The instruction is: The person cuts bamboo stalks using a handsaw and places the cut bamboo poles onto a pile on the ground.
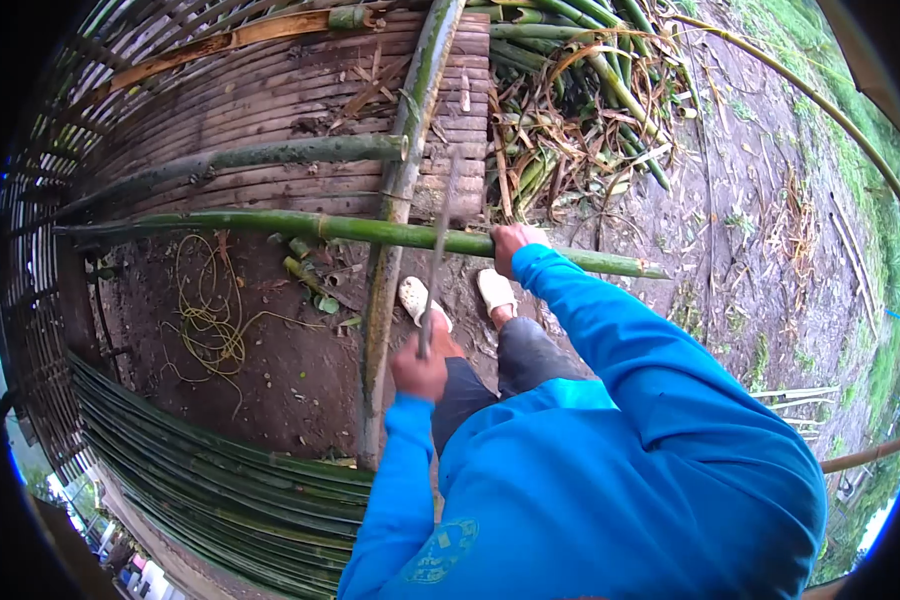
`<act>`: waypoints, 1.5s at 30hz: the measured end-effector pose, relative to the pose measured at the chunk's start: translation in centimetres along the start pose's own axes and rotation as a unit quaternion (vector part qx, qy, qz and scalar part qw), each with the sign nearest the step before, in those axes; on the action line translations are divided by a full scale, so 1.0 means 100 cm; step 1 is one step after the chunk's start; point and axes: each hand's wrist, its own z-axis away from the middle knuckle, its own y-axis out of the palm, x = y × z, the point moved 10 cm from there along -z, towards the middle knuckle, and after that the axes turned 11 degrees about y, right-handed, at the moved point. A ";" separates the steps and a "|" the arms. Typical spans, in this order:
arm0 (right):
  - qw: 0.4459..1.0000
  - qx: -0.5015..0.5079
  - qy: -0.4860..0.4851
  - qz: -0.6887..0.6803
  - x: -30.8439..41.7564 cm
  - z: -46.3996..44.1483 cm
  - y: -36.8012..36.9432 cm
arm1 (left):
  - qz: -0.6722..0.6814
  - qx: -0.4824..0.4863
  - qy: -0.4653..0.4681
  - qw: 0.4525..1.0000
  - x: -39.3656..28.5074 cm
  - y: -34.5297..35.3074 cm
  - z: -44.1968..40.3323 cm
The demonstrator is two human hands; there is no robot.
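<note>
A green bamboo pole [300,224] runs crosswise in front of me, over a thicker upright-looking bamboo pole [407,150]. My right hand [515,246] is wrapped around the green pole near its pointed right end. In my closed left hand [420,367] is the handle of a machete [438,262]; its long thin blade points away from me and is smeared by motion. The blade crosses the green pole in view, just right of the thicker pole. Whether it touches the green pole I cannot tell.
Another cut bamboo pole [270,153] lies over a slatted bamboo platform [210,100]. Green stalks and dry sheaths form a pile [580,110] at the back. Yellow cord [215,320] lies on the muddy ground. Several bamboo lengths [220,490] are stacked at lower left.
</note>
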 end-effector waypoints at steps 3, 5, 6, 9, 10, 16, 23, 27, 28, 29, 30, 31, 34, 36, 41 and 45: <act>0.999 0.015 -0.022 0.020 -0.002 -0.003 0.004 | 0.017 0.000 0.018 1.000 -0.019 0.016 -0.011; 0.998 0.059 -0.002 0.003 -0.007 0.029 0.019 | -0.029 0.017 0.010 0.999 -0.013 0.014 0.020; 0.995 0.099 -0.021 0.003 -0.005 0.042 0.036 | -0.049 0.026 0.007 0.998 -0.010 0.015 0.033; 0.993 0.119 -0.024 -0.006 -0.013 0.062 0.058 | -0.100 0.048 -0.010 0.994 -0.018 0.009 0.048; 0.992 0.120 -0.017 -0.014 -0.016 0.064 0.054 | -0.117 0.048 -0.005 0.992 -0.018 0.008 0.051; 0.995 0.081 -0.037 -0.034 -0.021 0.049 0.053 | -0.094 0.079 -0.045 0.991 -0.044 -0.004 0.062; 0.995 0.093 -0.022 -0.026 -0.018 0.054 0.055 | -0.113 0.081 -0.055 0.989 -0.067 -0.070 0.150; 0.993 0.118 0.008 -0.025 -0.013 0.079 0.087 | -0.149 0.098 -0.054 0.982 -0.003 0.003 0.056; 0.992 0.124 0.014 -0.032 -0.014 0.076 0.099 | -0.090 0.116 -0.095 0.985 0.001 0.004 0.064; 0.996 0.084 -0.003 -0.012 -0.011 0.059 0.088 | -0.039 0.137 -0.123 0.982 0.007 -0.001 0.064; 0.996 0.090 -0.017 0.001 -0.007 0.084 0.110 | -0.080 0.140 -0.108 0.981 0.014 -0.015 0.091; 0.995 0.101 -0.007 -0.018 -0.005 0.091 0.109 | -0.108 0.135 -0.072 0.982 0.020 -0.005 0.098; 0.995 0.097 0.025 0.001 -0.007 0.102 0.113 | -0.120 0.095 -0.007 0.988 0.012 0.007 0.098; 0.998 0.061 0.021 0.008 -0.003 0.115 0.121 | -0.109 0.111 -0.022 0.988 0.017 -0.005 0.105; 0.998 0.053 0.028 -0.003 -0.002 0.135 0.134 | -0.103 0.148 -0.034 0.983 -0.007 -0.080 0.190; 0.998 0.058 0.026 -0.014 0.000 0.140 0.145 | -0.145 0.148 -0.058 0.977 0.014 -0.097 0.220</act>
